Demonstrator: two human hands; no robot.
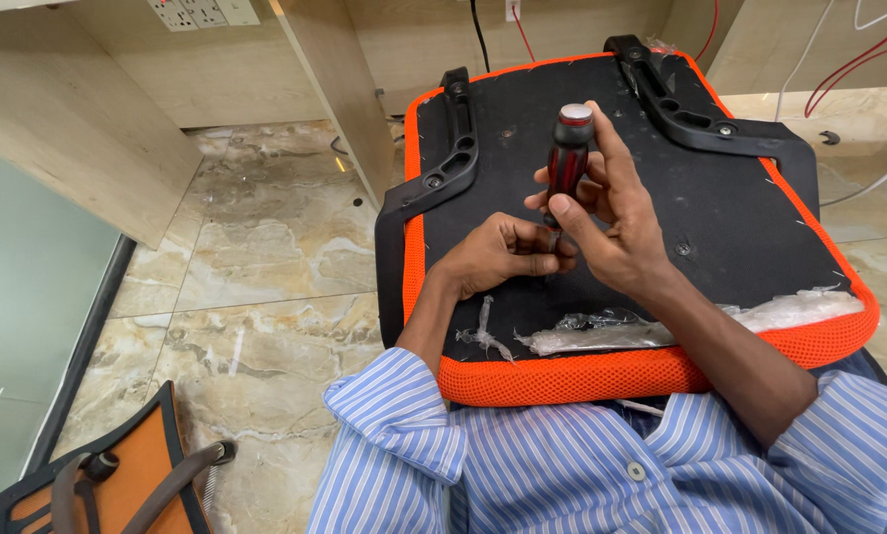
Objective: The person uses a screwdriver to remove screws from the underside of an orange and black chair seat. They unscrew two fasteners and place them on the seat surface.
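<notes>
One upturned seat (750,213), black underneath with an orange mesh rim, lies across the person's lap and fills the frame from centre to 3 o'clock. Two black brackets are bolted to it, one (443,158) at 11 o'clock and one (681,99) at 1 o'clock. Two scraps of clear wrap lie near the 6 o'clock edge, the long one (612,331) beside the small one (483,331). One screwdriver (568,158) stands upright at seat centre. The right hand (617,222) is wrapped closed around its red-and-black handle. The left hand (503,255), fingers pinched together, steadies the shaft's lower end; the tip is hidden.
</notes>
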